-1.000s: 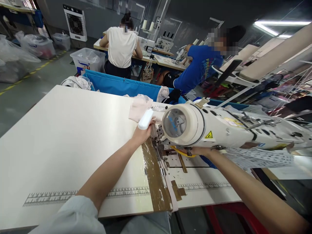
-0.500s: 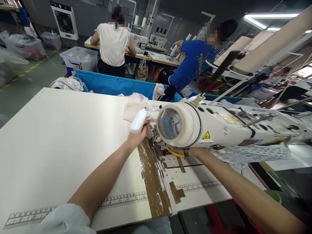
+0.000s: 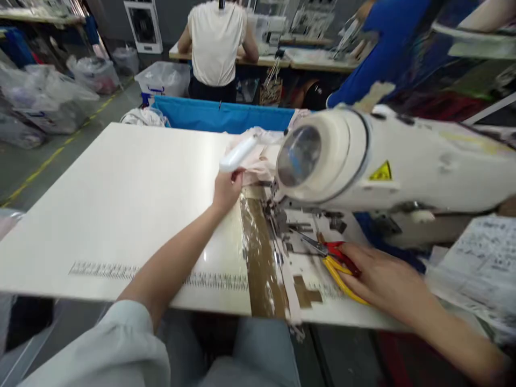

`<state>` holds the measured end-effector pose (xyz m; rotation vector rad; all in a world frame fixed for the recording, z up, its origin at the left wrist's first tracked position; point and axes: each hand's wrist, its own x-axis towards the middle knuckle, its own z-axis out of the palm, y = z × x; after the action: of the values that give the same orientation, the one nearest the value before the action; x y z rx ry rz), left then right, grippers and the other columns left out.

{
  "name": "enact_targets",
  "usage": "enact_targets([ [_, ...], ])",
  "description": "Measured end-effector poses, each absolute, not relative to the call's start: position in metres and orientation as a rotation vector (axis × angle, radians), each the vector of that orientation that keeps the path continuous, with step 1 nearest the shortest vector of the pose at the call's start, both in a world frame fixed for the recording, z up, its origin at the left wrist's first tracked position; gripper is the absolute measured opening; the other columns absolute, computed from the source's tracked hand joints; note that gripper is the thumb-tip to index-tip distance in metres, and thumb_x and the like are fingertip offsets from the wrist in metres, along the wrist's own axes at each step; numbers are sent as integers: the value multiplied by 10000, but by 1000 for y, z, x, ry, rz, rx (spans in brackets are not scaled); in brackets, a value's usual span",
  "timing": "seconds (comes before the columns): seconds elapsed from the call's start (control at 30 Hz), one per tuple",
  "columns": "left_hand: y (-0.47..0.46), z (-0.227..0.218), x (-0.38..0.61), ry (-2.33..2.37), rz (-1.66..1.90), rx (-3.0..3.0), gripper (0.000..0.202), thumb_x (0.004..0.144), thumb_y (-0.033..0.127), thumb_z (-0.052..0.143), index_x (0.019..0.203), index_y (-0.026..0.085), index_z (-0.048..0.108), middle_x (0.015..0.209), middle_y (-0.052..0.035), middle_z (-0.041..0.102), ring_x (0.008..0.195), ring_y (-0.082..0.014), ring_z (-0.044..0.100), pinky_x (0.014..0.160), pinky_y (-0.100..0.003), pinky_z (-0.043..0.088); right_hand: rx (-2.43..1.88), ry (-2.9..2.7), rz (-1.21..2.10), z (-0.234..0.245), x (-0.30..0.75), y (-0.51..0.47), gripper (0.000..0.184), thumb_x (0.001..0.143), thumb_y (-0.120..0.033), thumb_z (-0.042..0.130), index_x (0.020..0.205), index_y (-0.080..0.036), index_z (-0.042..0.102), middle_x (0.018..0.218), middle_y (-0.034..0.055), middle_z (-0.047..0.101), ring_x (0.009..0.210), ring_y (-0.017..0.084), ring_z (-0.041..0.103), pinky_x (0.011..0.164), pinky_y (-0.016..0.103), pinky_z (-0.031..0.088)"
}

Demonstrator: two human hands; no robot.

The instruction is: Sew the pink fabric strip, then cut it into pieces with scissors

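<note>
My right hand (image 3: 377, 274) holds a pair of scissors (image 3: 322, 248) with red and yellow handles, in front of the sewing machine (image 3: 411, 161) head. The blades are slightly apart and point left, towards the needle area. Beyond the taped strip, my left hand (image 3: 226, 189) has its fingers closed at the near edge of a pale pink fabric piece (image 3: 258, 171). This crumpled cloth lies left of the machine head, partly behind it. Above the left hand is a smooth white elongated piece (image 3: 238, 153), blurred, which I cannot name.
The white table (image 3: 153, 199) has a printed ruler near its front edge and brown tape (image 3: 262, 258) beside the machine. Behind it hangs a blue cloth bin (image 3: 226, 116). Two people sit at machines beyond. Written paper sheets (image 3: 479, 269) lie at right.
My right hand has come out from under the machine head towards me, and the scissors now show in it. The view has turned and shifted. My left hand stays near the pink fabric.
</note>
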<state>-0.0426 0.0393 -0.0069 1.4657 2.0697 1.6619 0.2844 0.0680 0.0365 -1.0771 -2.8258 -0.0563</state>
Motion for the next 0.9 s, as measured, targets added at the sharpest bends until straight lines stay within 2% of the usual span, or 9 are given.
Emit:
enact_targets([
  [0.07,18,-4,-44,2120,1687,1410,140,837,87,509,847,207,579,887,-43,622,837,-164,575,790,-329,500,-1033,-2824,30,31,310,27,247,799,-479,420,688,-259,426,567,42,563,518,258,581,432,316,378],
  [0.13,-12,0,-40,2111,1625,1434,166,808,57,527,830,211,586,869,-34,609,807,-152,565,762,-315,496,-1051,-2744,315,23,334,-18,193,809,-428,455,715,-259,444,577,34,577,516,252,593,445,317,418],
  [0.27,-97,15,-9,2054,1508,1494,137,818,99,554,853,217,616,822,-27,599,728,-139,548,664,-289,479,-1091,-2452,1069,-1,350,-99,161,866,-393,493,957,-271,547,941,81,686,781,262,672,647,348,549],
  [0.37,-167,20,31,2011,1506,1469,88,847,178,560,875,223,630,818,-23,602,709,-139,549,627,-277,465,-1018,-2150,1411,-20,330,-140,200,895,-432,511,1019,-275,516,1140,96,634,955,264,651,842,404,532],
  [0.43,-207,16,60,1985,1559,1419,81,859,222,559,889,222,635,838,-25,592,737,-147,558,633,-273,467,-898,-1962,1629,-31,311,-159,231,891,-461,535,1002,-262,497,1166,98,616,976,256,645,887,417,516],
  [0.53,-254,-1,103,1956,1650,1331,95,878,248,546,906,224,633,869,-31,578,787,-159,570,668,-275,479,-735,-1780,1867,-41,287,-184,295,860,-501,580,956,-239,482,1093,89,626,924,239,645,859,403,523],
  [0.63,-288,-22,139,1948,1667,1251,96,886,254,541,882,230,634,858,-35,577,807,-168,578,698,-283,490,-719,-1742,1891,-48,275,-212,329,821,-518,621,875,-232,467,856,28,624,745,199,619,705,333,531],
  [0.7,-306,-34,157,1956,1669,1199,105,886,264,543,866,229,640,846,-38,581,809,-173,583,707,-288,495,-805,-1764,1793,-54,273,-231,331,806,-509,631,811,-231,451,715,-13,567,634,173,564,592,286,489],
  [0.9,-352,-59,165,1959,1508,1201,142,888,237,504,893,222,646,819,-32,583,755,-168,571,661,-274,479,-867,-2069,1345,-72,291,-264,125,811,-278,512,781,-240,397,662,-43,487,568,151,476,547,257,383],
])
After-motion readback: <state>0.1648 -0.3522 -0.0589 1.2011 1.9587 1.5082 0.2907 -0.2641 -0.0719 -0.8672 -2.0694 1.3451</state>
